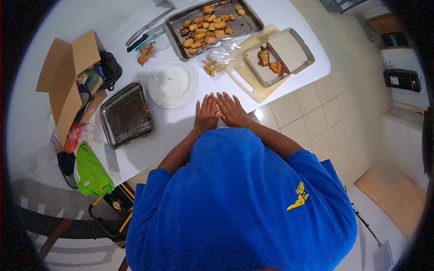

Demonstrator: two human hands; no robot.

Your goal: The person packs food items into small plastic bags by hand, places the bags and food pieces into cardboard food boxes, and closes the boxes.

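Note:
My left hand (207,114) lies flat at the front edge of the white table (181,118), fingers stretched out. Beside it my right hand (232,111) also rests flat, and the two touch along the thumbs; neither holds anything. Close to the left hand is a white plate (173,84) with a small dark mark on it. Ahead of the right hand are a clear plastic bag (222,56) with pale brown pieces and a cutting board (262,93). On the board sits an open takeaway box (289,63) holding two browned food pieces (264,58).
A metal tray (246,28) of browned chunks (210,29) stands at the back. Left are a greasy baking tray (127,115), a cardboard box (63,86), a green bag (92,171) and a knife (144,30). A small bag of food (147,53) lies near the knife.

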